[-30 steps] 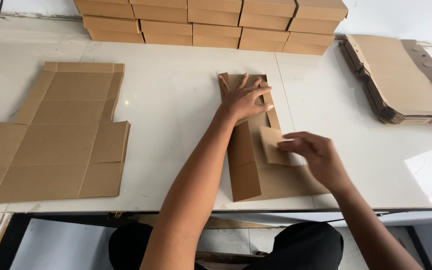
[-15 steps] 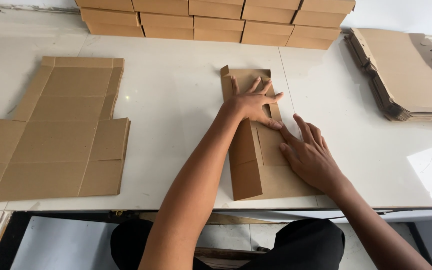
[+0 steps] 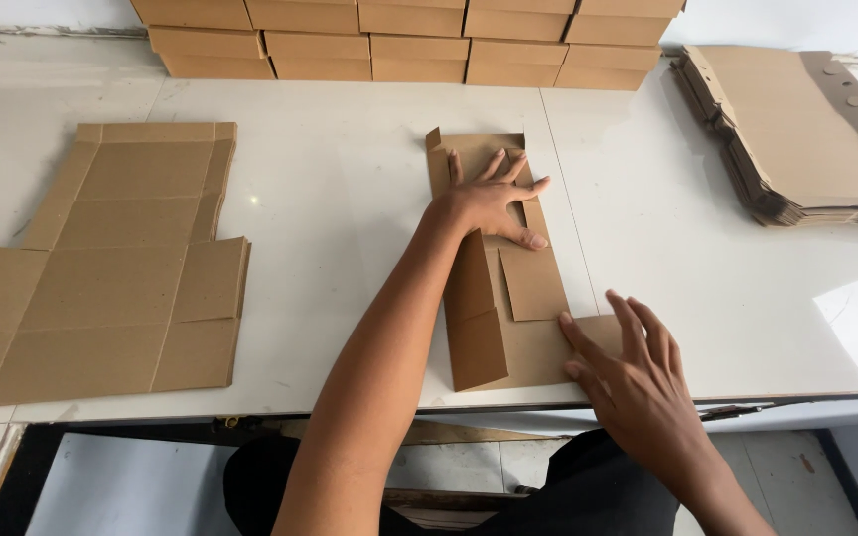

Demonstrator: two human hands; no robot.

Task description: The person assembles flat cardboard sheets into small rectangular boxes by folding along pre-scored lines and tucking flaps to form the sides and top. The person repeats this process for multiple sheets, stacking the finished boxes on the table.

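View from above of a white table w/ a partly folded cardboard box blank lying near the front edge, centre. The left hand presses flat on the blank's far end, fingers spread wide, palm down, holding nothing. The right hand lies open at the blank's near right corner, fingers together and extended, tips touching a side flap; it grips nothing. To the left, well apart, a stack of unfolded flat blanks rests on the table. At the far edge sits a row of finished closed boxes (stacked approx. three high). At right, another pile of flat cardboard lies tilted.
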